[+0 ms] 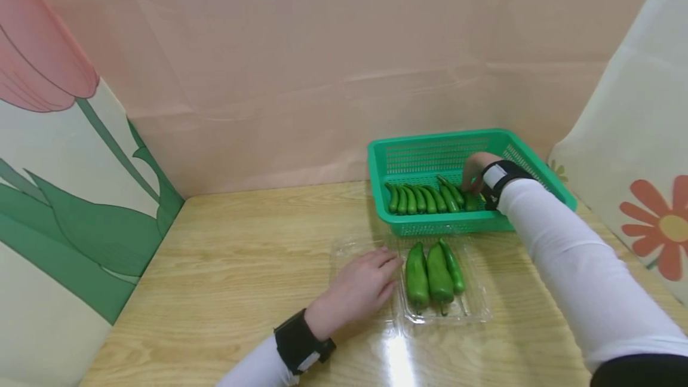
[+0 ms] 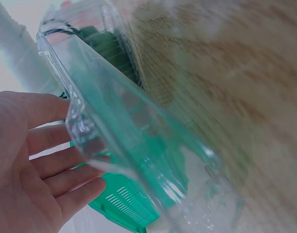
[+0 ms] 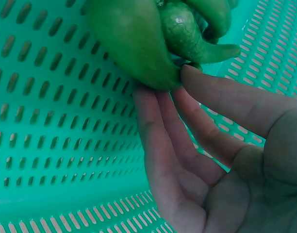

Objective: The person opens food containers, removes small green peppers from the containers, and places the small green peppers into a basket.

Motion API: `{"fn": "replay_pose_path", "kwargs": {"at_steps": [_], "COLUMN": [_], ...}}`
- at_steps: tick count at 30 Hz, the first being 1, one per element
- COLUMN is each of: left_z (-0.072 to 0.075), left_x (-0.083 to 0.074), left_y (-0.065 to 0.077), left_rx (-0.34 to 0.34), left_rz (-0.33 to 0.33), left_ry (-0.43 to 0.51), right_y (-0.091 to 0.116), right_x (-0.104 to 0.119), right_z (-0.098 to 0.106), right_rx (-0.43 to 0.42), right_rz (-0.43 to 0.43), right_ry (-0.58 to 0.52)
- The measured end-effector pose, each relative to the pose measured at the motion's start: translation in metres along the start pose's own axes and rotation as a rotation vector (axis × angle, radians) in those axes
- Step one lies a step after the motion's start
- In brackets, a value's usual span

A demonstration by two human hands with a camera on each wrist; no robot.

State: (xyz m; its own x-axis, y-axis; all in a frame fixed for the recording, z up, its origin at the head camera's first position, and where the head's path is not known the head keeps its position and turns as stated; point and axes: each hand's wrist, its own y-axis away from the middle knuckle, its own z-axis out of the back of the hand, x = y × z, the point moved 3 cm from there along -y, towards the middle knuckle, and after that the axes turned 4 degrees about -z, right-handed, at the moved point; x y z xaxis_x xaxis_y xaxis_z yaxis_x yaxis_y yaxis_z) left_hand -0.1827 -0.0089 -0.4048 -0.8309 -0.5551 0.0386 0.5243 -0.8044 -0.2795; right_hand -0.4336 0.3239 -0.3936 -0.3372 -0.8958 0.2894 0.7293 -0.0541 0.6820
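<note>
My right hand [image 1: 475, 170] reaches into a green plastic basket [image 1: 441, 139]. In the right wrist view its thumb and fingertips pinch the tip of a green pepper [image 3: 131, 41], with other peppers close beside it. Several more peppers [image 1: 421, 199] lie in a row along the basket's near side. In front of the basket, a clear plastic clamshell container [image 1: 475, 310] lies unfolded, with three green peppers [image 1: 439, 273] side by side in its right half. My left hand [image 1: 361, 284] rests over the left half, the lid, its relaxed fingers at the edge of the clear plastic [image 2: 139, 145].
Wood-grain table [image 1: 242, 255] lies under everything. A plain pinkish sheet [image 1: 322, 76] hangs behind it. Sheets printed with a tulip [image 1: 43, 46] and a flower [image 1: 672, 229] stand at the left and right. The basket's slotted walls surround my right hand.
</note>
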Motion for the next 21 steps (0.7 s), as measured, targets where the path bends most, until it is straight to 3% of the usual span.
{"fn": "replay_pose_path", "kwargs": {"at_steps": [10, 21], "left_z": [0.001, 0.0], "left_x": [-0.001, -0.001], "left_y": [-0.001, -0.002], "left_rx": [0.004, -0.009], "left_rz": [0.007, -0.006], "left_ry": [-0.001, -0.008], "right_y": [0.006, 0.012], "right_x": [0.004, 0.002], "right_z": [-0.003, -0.003], "right_rx": [0.016, 0.005], "right_rz": [-0.034, -0.012], "right_ry": [-0.006, -0.063]}}
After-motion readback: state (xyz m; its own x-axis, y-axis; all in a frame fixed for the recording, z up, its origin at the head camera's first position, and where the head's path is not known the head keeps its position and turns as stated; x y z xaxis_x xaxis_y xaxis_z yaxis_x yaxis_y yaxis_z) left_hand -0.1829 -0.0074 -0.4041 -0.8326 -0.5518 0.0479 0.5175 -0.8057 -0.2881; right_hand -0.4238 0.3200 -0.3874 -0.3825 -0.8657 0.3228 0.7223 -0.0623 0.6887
